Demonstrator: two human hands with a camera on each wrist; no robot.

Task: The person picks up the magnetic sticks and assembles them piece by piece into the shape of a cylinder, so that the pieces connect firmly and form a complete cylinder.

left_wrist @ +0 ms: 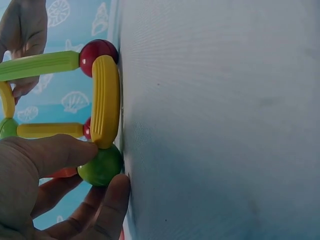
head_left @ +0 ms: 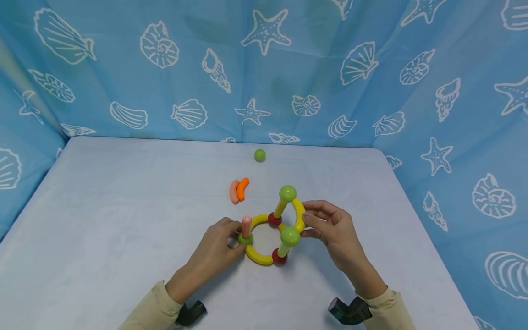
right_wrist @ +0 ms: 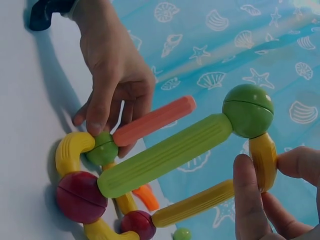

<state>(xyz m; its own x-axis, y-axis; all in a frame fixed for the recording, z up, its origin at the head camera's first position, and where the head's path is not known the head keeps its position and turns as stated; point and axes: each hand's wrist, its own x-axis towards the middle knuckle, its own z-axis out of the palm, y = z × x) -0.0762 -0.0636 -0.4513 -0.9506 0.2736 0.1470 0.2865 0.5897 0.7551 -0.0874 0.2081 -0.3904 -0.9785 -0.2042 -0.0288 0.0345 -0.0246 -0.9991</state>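
Observation:
A ring of yellow curved sticks [head_left: 260, 258] with dark red balls [right_wrist: 81, 196] and a green ball [left_wrist: 101, 166] lies on the table. My left hand [head_left: 216, 250] pinches that green ball between thumb and fingers. A pink stick [right_wrist: 155, 120] stands up from it. From the red balls rise a light green stick [right_wrist: 165, 155] and a yellow straight stick [right_wrist: 195, 202], each topped by a green ball [head_left: 290, 236]. An upper yellow curved stick [right_wrist: 264, 162] spans these two top balls. My right hand [head_left: 330, 229] pinches it between thumb and fingers.
Behind the ring, an orange curved stick [head_left: 242, 189] and a pink curved stick [head_left: 234, 191] lie side by side. A loose green ball [head_left: 260, 155] sits near the back edge of the white table [head_left: 123, 206]. A blue shell-print curtain [head_left: 243, 68] hangs behind.

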